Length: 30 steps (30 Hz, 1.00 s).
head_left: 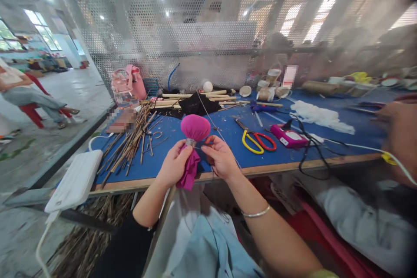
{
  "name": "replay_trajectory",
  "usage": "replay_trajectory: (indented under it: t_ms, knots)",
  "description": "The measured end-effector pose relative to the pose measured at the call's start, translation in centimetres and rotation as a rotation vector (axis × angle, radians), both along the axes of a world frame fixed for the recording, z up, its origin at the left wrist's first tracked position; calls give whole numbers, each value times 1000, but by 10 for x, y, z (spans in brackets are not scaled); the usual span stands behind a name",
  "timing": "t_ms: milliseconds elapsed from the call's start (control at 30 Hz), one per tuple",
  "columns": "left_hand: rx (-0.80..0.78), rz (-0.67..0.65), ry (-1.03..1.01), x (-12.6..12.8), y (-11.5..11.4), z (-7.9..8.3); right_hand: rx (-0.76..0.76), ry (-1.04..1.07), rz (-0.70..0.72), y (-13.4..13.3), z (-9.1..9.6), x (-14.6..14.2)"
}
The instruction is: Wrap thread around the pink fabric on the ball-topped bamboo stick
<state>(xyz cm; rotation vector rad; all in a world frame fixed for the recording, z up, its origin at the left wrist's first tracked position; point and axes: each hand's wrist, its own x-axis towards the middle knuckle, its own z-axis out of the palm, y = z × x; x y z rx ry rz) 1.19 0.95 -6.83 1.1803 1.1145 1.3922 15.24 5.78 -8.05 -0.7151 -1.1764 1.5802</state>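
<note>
- Two hands work close together over the front edge of the blue tabletop (283, 156); the left hand (176, 161) grips the magenta cloth bundle (195, 127) below its round head.
- Right hand (221, 156) sits just right of the bundle's neck, fingertips pinched on what looks like a thin thread (198, 147), too fine to be sure.
- Bundle stands near upright, its loose tail hanging down.
- Sticks (130, 147) crowd the left; scissors (255, 135) lie apart, rightward, leaving blue surface between.

Your magenta cloth bundle (195, 128) leans slightly right near the frame's centre — rounded and smooth above its grey binding (190, 142), loosely folded below.
</note>
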Motion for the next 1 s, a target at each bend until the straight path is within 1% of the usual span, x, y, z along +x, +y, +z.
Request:
replay_trajectory:
  t_ms: [100, 133, 167, 233, 300, 367, 433, 467, 600, 667, 733, 767, 833, 900, 1000]
  knots:
    - [71, 90, 244, -2, -5, 3, 159, -133, -26, -2, 2, 4]
    - [91, 117, 328, -3, -7, 4, 190, -145, -46, -2, 4, 5]
    - [107, 142, 408, -3, -8, 6, 185, -127, -63, -4, 6, 5]
    - [130, 183, 549, -3, -11, 11, 65, -21, -57, -6, 11, 5]
    - [145, 193, 658, -1, -15, 17, -84, 95, 4, -11, 16, 1]
    - [158, 192, 737, 2, -17, 22, -156, 135, 103, -16, 21, -4]
    - [166, 219, 795, 4, -18, 25, -138, 106, 185, -20, 26, -7]
    - [165, 238, 816, 4, -18, 25, -119, 64, 201, -22, 28, -8]
    - [148, 266, 842, 3, -15, 22, -82, -165, 193, -20, 33, -6]
    - [132, 245, 813, 3, -13, 19, -18, -223, 151, -19, 33, -4]
    - [117, 206, 713, 3, -13, 16, 95, -235, 69, -20, 32, -2]
    - [104, 172, 619, 3, -13, 15, 149, -229, 38, -21, 32, -1]
    - [68, 82, 368, 3, -14, 14, 212, -201, 33, -24, 33, 1]
    - [35, 27, 129, 3, -16, 14, 219, -144, 68, -25, 33, 3]
    - [-14, 43, -109, 5, -19, 19, 137, -55, 151, -22, 31, 3]
